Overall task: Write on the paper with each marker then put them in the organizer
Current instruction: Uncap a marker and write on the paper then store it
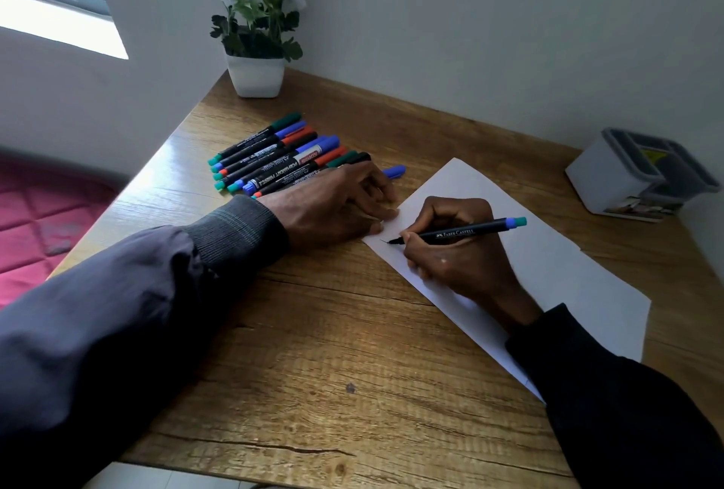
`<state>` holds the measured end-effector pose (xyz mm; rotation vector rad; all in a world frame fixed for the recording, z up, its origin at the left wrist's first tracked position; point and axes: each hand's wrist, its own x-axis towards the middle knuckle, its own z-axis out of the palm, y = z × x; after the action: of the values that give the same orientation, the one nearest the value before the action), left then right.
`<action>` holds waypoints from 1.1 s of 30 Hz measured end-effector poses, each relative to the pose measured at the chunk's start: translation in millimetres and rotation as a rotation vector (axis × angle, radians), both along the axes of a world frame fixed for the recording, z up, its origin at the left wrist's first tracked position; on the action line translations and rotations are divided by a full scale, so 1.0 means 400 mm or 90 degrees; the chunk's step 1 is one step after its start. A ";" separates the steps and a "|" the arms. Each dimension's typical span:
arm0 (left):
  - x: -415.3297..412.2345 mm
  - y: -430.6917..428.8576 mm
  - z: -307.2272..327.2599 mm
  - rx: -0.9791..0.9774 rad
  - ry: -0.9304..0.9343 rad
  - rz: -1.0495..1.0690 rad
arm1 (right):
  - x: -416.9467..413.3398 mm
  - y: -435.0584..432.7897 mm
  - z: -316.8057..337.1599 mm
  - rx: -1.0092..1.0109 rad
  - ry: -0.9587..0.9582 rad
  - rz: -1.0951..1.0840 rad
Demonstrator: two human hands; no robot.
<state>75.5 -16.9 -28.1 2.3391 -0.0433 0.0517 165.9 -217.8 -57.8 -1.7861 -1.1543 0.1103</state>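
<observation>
A white sheet of paper [548, 265] lies at an angle on the wooden desk [313, 351]. My right hand [454, 253] grips a black fine-tip marker [470, 231] with a blue and teal end, its tip touching the paper's left edge beside a short dark mark. My left hand [337, 202] rests flat on the desk, fingertips pressing the paper's corner. A blue cap [393, 171] lies just beyond its fingers. Several capped markers [274, 155] lie in a row behind the left hand. The white and grey organizer [634, 175] stands at the far right.
A white pot with an artificial plant [256, 75] stands in the desk's back corner against the wall. Left of the desk is a red quilted cushion [43, 214]. The desk's front edge runs along the bottom of the view.
</observation>
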 end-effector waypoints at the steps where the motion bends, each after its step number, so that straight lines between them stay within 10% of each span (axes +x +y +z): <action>1: 0.001 0.001 -0.002 -0.001 -0.004 -0.003 | -0.003 -0.001 0.002 0.004 0.017 -0.001; 33: -0.004 0.005 -0.001 -0.004 -0.011 -0.007 | -0.010 0.006 0.000 0.027 0.087 -0.023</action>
<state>74.1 -14.7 -28.5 2.3321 -0.0656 0.0666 161.8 -215.3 -57.8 -1.7341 -1.0191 0.1821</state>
